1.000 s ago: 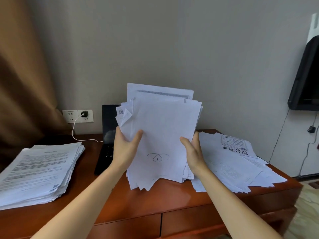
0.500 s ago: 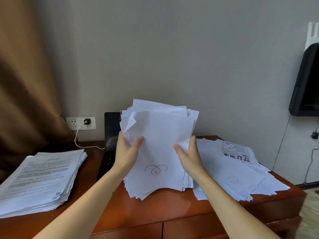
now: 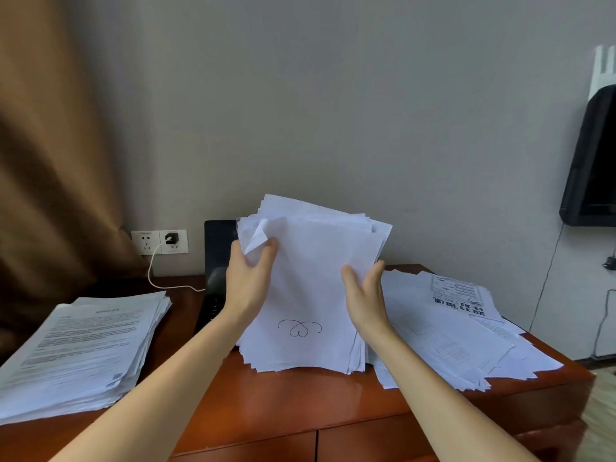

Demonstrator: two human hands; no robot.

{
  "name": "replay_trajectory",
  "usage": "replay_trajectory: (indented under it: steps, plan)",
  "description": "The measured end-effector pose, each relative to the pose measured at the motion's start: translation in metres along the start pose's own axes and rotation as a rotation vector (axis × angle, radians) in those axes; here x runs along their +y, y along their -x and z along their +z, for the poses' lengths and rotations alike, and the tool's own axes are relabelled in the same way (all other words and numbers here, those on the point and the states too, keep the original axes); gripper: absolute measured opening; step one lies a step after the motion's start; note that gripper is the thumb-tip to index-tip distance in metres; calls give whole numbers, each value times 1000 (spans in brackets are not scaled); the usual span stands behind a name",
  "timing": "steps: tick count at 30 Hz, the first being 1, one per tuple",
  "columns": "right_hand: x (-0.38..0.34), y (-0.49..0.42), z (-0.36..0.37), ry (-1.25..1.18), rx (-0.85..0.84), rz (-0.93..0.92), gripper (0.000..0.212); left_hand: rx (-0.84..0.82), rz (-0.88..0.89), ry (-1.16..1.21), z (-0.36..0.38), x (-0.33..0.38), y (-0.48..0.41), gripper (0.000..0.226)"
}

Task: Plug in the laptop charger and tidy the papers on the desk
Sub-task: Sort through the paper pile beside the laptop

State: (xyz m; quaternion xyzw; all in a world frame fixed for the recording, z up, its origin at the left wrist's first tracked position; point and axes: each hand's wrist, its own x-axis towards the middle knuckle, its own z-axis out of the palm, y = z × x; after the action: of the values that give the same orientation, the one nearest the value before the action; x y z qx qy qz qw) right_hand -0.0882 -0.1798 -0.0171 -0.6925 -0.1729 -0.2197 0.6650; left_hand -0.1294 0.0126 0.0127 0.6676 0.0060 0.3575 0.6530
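I hold a thick bundle of white papers (image 3: 310, 288) upright, its lower edges standing on the wooden desk (image 3: 300, 398). My left hand (image 3: 248, 278) grips its left edge high up, thumb over the front near a folded corner. My right hand (image 3: 365, 296) holds the right edge. A black charger plug (image 3: 171, 238) sits in the wall socket (image 3: 159, 242), its white cable (image 3: 156, 278) running to the black laptop (image 3: 216, 261), mostly hidden behind the bundle.
A neat stack of printed papers (image 3: 83, 348) lies at the desk's left. Loose sheets (image 3: 450, 328) spread across the right side up to the edge. A brown curtain (image 3: 50, 161) hangs at the left, a wall-mounted screen (image 3: 593, 161) at the right.
The bundle has come down until its lower edges rest on the desk. My left hand slid up its left edge; the sheets' tops look more even.
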Motion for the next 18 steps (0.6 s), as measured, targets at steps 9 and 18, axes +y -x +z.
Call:
replay_trajectory:
  steps: [9, 18]
  plan:
    - [-7, 6, 10, 7, 96, -134, 13, 193, -43, 144, 13, 10, -1, 20]
    - [-14, 3, 4, -92, 151, -90, 19, 147, -52, 103, 5, 14, -4, 45]
